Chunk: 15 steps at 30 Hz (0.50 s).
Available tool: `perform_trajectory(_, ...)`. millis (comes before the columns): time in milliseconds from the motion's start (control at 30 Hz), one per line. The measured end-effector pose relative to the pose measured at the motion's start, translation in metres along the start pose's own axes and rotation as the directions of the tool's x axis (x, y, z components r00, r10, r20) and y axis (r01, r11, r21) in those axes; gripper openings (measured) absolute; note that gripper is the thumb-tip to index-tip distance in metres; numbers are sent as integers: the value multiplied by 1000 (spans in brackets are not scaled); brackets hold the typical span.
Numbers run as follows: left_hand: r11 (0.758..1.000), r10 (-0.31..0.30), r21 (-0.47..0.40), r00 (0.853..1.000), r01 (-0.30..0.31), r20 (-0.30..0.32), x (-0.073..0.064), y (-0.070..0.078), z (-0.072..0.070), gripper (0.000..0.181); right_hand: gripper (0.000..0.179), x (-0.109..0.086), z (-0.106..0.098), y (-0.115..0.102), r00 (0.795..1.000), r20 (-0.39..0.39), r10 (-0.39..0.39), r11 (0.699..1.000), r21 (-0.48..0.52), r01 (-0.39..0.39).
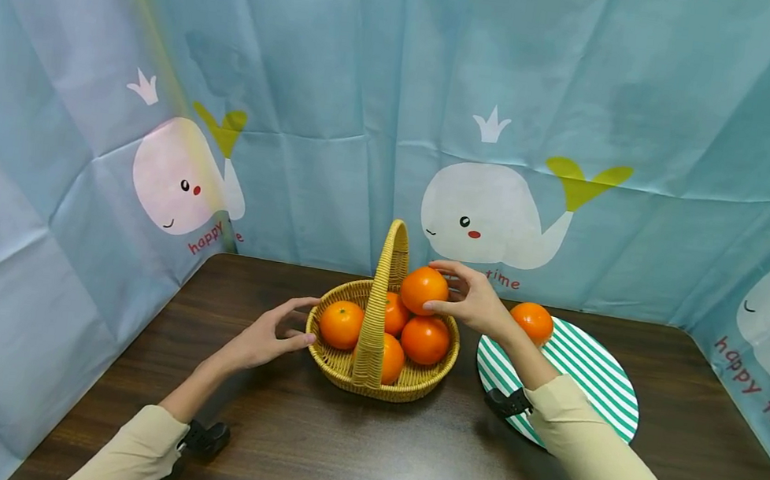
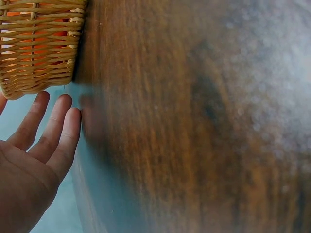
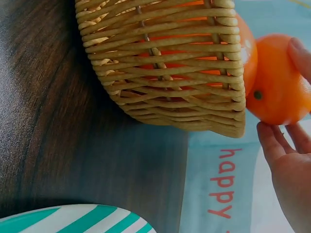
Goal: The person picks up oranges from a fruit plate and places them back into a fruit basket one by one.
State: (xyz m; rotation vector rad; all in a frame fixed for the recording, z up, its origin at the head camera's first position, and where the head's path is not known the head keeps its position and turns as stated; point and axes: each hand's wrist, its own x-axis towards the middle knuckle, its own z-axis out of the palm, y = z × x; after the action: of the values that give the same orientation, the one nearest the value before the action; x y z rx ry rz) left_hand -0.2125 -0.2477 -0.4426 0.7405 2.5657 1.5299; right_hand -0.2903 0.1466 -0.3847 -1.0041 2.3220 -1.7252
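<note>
A yellow wicker basket [image 1: 371,341] with a tall arched handle stands on the table, with several oranges [image 1: 340,324] inside. Between thumb and fingers, my right hand [image 1: 476,304] holds another orange [image 1: 422,289] over the basket's right half. In the right wrist view this held orange [image 3: 274,85] is just above the rim, against an orange in the basket. My left hand [image 1: 268,338] is at the basket's left rim, thumb and fingers spread. Seen from the left wrist, its fingers [image 2: 56,124] are loosely extended by the wicker side [image 2: 39,53]; whether they press it is unclear.
To the right lies a round plate [image 1: 598,375] with green and white stripes, and one orange [image 1: 532,322] sits at its far left edge. The dark wooden table [image 1: 333,448] ends at a blue whale-print curtain [image 1: 334,187] behind and at both sides.
</note>
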Motion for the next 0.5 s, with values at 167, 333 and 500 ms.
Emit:
perform_trajectory(167, 1000, -1, -5, 1000, 1, 1, 0, 1, 0, 62, 64, 1, -1, 2, 1000, 7, 11, 1000, 7, -11)
perform_trajectory(333, 1000, 1, -8, 1000, -1, 3, 0, 1, 0, 62, 63, -2, -7, -1, 1000, 3, 26, 999, 40, -26)
perform_trajectory(500, 1000, 3, -3, 1000, -3, -4, -1, 1, 0, 62, 61, -9, -17, -2, 999, -11, 49, 997, 64, -48)
